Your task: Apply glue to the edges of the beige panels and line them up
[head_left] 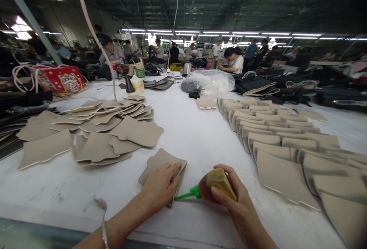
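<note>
**Bottle nozzle at the piece's edge**

Through the head camera, I take the piece [151,165] as my clock's centre; it is beige and lies on the white table [180,126]. The left hand [160,185] rests on it, fingers nearly straight and lightly apart; I can't tell whether the thumb pinches the edge. At three o'clock the right hand [239,199] curls around an amber bottle [219,182], thumb and fingers on opposite sides. Its green nozzle [186,194] points toward nine, tip at the piece's edge; I can't tell whether they touch. I can't make out any marking on the bottle.

A loose beige heap [114,126] lies at ten o'clock, overlapping rows [275,138] between two and three. Farther off at ten, a red bag [61,79] carries multicoloured print, too blurred to read. So is any writing on the green box [139,72] near half past eleven.
</note>
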The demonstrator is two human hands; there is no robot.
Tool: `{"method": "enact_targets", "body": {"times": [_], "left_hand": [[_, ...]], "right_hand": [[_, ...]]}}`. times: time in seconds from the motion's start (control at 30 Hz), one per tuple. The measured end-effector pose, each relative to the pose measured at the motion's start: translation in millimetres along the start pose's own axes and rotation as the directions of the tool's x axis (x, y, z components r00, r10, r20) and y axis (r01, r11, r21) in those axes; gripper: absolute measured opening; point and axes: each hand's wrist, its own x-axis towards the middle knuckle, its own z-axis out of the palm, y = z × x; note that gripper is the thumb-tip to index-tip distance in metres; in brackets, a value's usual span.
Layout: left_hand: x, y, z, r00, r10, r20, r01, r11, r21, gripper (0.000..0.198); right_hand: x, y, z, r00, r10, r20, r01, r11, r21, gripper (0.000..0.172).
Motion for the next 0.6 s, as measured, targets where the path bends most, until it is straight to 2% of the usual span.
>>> {"method": "enact_targets", "body": {"times": [0.13, 0.3, 0.37, 0.5, 0.6], "left_hand": [[-0.2, 0.9, -0.8, 1.0, 0.002, 0.006, -0.002, 1.0, 0.003, 0.043], [0.7, 0.8, -0.4, 1.0, 0.009, 0.012, -0.009, 1.0, 0.008, 0.043], [0.8, 0.9, -0.2, 1.0, 0.004, 0.013, -0.004, 1.0, 0.011, 0.043], [1.2, 2.3, -1.9, 1.0, -0.006, 0.021, 0.006, 1.0, 0.002, 0.043], [1.8, 2.9, -3.2, 1.0, -0.007, 0.027, 0.008, 1.0, -0.007, 0.043]], "right_hand": [[1.0, 0.9, -3.9, 0.999, -0.045, -0.031, 0.044, 0.998, -0.055, 0.05], [0.1, 0.5, -5.1, 0.996, -0.044, 0.081, 0.048, 0.998, -0.049, 0.05], [3.9, 2.1, -6.9, 0.997, -0.062, 0.056, 0.066, 0.995, -0.078, 0.049], [11.2, 6.9, -9.9, 0.991, -0.121, -0.066, 0.111, 0.984, -0.137, 0.049], [8.7, 8.2, -7.9, 0.992, -0.104, -0.074, 0.096, 0.989, -0.113, 0.05]]}}
